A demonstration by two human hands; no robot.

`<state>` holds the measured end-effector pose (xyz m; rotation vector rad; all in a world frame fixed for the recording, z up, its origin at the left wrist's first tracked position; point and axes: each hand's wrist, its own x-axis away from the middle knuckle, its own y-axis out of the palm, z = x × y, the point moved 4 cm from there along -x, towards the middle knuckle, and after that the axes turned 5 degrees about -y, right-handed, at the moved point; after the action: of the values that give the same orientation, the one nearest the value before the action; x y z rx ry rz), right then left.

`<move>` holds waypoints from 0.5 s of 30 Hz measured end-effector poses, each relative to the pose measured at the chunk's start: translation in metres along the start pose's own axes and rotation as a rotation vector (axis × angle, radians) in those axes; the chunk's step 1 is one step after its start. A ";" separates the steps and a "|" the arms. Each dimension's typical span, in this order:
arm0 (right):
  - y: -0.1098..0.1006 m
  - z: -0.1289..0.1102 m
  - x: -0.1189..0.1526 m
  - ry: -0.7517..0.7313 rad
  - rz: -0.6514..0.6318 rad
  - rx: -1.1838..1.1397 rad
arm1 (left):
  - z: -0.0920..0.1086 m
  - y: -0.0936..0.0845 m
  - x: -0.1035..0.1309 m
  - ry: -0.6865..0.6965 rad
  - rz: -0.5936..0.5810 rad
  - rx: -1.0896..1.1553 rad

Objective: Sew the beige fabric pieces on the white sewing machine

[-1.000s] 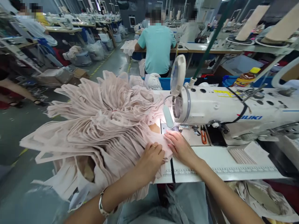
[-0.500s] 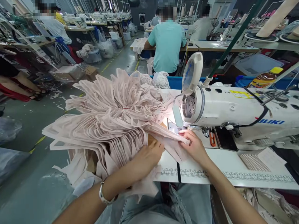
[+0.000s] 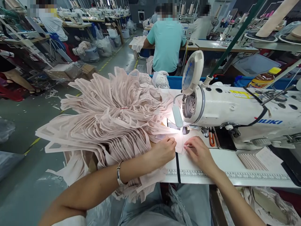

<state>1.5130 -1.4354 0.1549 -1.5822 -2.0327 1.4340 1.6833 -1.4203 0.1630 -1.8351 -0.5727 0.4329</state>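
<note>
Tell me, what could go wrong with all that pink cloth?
The pink cloth pile hangs over the edge of the table, so it might slide off. The left hand and right hand are close to the lit spot beneath the sewing machine, so a finger could get hurt. The orange-handled snips lie near the right hand and might poke it.

We look through one camera worn on the person's head, facing forward and down past the lap (image 3: 195,201). Close below us lie the white surface (image 3: 225,160) and the pale fabric pile (image 3: 103,122), with the sewing machine (image 3: 225,106) to the right; our wide view reaches a turquoise-shirted co-worker (image 3: 167,47) farther off.
</note>
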 end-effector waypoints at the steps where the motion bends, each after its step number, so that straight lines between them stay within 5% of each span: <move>1: 0.001 -0.006 0.004 -0.114 -0.050 0.064 | 0.000 0.001 -0.003 0.018 0.009 0.014; 7: 0.012 -0.026 0.024 -0.430 0.051 0.432 | -0.004 0.012 -0.002 0.002 0.072 0.095; 15: 0.012 -0.039 0.027 -0.435 0.197 0.395 | -0.002 0.019 0.003 0.056 0.168 0.137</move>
<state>1.5352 -1.3915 0.1553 -1.4211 -1.6575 2.2534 1.6902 -1.4254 0.1460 -1.7638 -0.3434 0.5189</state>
